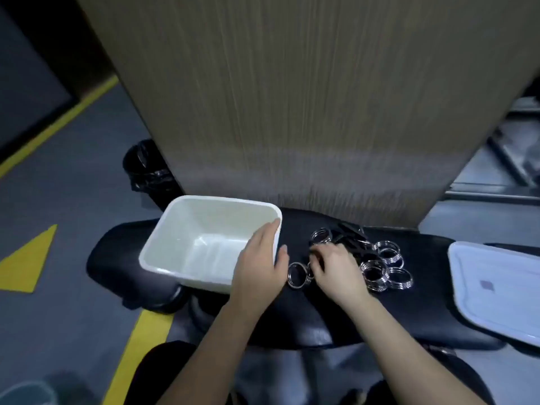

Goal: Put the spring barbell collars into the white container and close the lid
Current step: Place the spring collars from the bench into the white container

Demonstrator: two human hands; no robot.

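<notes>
An open white container (187, 226) stands on a black padded bench, with nothing visible inside. My left hand (258, 264) rests on its right rim, thumb outside the wall. Several chrome spring barbell collars (385, 267) with black handles lie in a cluster to the right of the container. My right hand (336, 270) is down among them, its fingers curled on a collar (298, 274) that lies just right of the container. The white lid (496, 290) lies flat at the bench's right end.
The black bench (321, 314) runs left to right in front of me. A tall wood-grain panel (306, 97) rises right behind it. A black bin bag (146, 168) sits on the grey floor at the left, which has yellow markings.
</notes>
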